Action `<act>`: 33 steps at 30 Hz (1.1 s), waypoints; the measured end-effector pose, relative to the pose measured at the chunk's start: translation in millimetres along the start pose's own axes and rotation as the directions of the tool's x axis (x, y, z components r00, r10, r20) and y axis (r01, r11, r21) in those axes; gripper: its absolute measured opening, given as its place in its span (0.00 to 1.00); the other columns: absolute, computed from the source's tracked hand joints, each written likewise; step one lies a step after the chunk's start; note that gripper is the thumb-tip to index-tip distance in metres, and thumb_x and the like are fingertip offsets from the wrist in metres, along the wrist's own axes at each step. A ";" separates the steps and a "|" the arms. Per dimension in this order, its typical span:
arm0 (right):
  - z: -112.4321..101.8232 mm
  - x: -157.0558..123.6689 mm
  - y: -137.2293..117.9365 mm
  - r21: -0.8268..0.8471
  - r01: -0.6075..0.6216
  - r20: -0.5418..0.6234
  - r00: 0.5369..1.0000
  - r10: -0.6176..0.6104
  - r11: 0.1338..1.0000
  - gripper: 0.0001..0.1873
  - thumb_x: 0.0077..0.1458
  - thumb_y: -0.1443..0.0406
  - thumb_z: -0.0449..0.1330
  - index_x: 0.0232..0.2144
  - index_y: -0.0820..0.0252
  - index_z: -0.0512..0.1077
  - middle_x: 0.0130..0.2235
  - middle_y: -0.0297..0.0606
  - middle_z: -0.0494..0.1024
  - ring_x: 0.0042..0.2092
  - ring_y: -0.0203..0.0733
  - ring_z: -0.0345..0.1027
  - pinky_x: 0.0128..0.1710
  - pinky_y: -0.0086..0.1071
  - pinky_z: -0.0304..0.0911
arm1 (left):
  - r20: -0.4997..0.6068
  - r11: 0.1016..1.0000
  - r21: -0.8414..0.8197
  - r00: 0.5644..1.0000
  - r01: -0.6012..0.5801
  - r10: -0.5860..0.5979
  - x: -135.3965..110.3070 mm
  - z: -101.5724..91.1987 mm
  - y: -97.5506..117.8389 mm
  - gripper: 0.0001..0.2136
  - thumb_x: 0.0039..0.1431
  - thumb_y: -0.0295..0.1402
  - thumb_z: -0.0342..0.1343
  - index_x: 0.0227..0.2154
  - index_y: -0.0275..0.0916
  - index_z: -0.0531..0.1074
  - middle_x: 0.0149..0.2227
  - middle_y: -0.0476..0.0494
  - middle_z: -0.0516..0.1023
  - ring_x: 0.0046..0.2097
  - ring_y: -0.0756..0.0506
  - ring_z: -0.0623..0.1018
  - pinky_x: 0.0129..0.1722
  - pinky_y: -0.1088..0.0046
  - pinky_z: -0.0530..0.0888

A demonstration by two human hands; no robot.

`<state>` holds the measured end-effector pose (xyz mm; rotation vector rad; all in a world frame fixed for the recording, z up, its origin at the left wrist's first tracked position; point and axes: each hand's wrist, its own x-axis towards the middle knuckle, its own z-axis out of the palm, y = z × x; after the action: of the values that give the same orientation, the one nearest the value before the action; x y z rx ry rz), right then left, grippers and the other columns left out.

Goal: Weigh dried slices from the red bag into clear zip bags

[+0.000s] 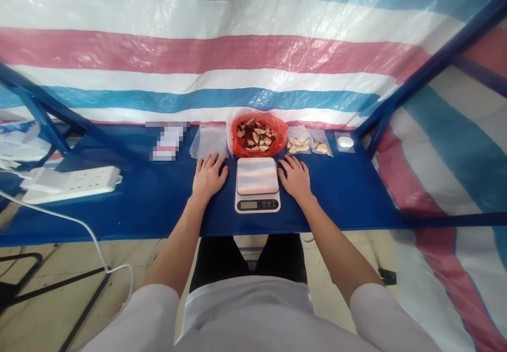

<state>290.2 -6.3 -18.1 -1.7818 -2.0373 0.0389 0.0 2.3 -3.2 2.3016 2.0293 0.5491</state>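
Observation:
My left hand (208,175) lies flat on the blue table, fingers spread, left of a white kitchen scale (257,204) with a shiny plate. Its fingertips are at the near edge of some clear plastic bags (208,139). On the scale's other side my right hand (295,176) rests palm down with fingers apart, holding nothing. Behind the scale stands an open red plastic bag (282,135) filled with dried brown-and-cream slices (255,134). Two small clear bags of pale slices, one (299,141) beside the other (321,146), lie beyond my right hand.
A small clear bag with a round white item (345,142) lies at the back right. Further left are a blurred-out object (168,141) and a white power strip (91,179) with a cable. Blue frame bars and a striped plastic sheet (222,56) enclose the table (348,198).

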 end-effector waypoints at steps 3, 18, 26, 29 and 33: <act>1.3 0.0 0.9 -0.008 0.010 -0.009 1.000 -0.010 1.000 0.21 0.65 0.60 0.49 0.55 0.54 0.73 0.63 0.42 0.69 0.65 0.53 0.59 0.63 0.52 0.51 | -0.007 1.000 -0.006 1.000 0.000 0.000 -0.1 0.8 -0.2 0.22 0.66 0.40 0.44 0.59 0.40 0.70 0.65 0.37 0.66 0.67 0.36 0.63 0.68 0.51 0.54; -5.6 0.7 -5.1 -0.018 -0.026 0.036 0.999 0.026 1.000 0.21 0.65 0.61 0.50 0.55 0.55 0.73 0.63 0.41 0.69 0.66 0.51 0.58 0.65 0.51 0.49 | -0.077 0.995 -0.085 0.996 -0.059 0.053 14.7 -11.2 1.5 0.21 0.65 0.37 0.45 0.55 0.35 0.72 0.62 0.32 0.68 0.67 0.35 0.63 0.68 0.52 0.55; -4.9 0.9 -5.2 -0.020 -0.030 0.038 0.999 0.031 0.999 0.20 0.65 0.60 0.50 0.55 0.54 0.73 0.64 0.41 0.68 0.66 0.50 0.58 0.65 0.51 0.49 | -0.044 0.995 -0.097 0.998 -0.039 0.035 38.0 -4.9 -9.3 0.21 0.64 0.35 0.45 0.55 0.36 0.72 0.63 0.33 0.68 0.66 0.35 0.65 0.66 0.53 0.59; -5.0 1.4 -4.9 -0.021 -0.031 0.044 0.998 0.032 0.999 0.21 0.65 0.60 0.50 0.55 0.54 0.73 0.64 0.41 0.68 0.66 0.51 0.58 0.65 0.51 0.49 | -0.045 0.994 -0.107 0.999 -0.034 0.029 37.6 1.0 -14.2 0.20 0.64 0.35 0.45 0.54 0.36 0.73 0.62 0.33 0.69 0.65 0.35 0.66 0.66 0.53 0.60; -4.7 1.2 -4.5 -0.021 -0.020 0.034 0.999 0.021 1.000 0.21 0.65 0.60 0.49 0.55 0.54 0.73 0.64 0.41 0.68 0.66 0.51 0.58 0.65 0.51 0.49 | -0.040 0.995 -0.088 0.999 -0.039 0.036 37.6 4.1 -16.1 0.21 0.65 0.36 0.44 0.53 0.35 0.74 0.61 0.33 0.71 0.63 0.35 0.68 0.65 0.55 0.62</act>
<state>287.5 -7.1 -12.1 -1.8267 -2.0500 0.0551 -10.9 42.0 -1.9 2.2998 1.9397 0.6765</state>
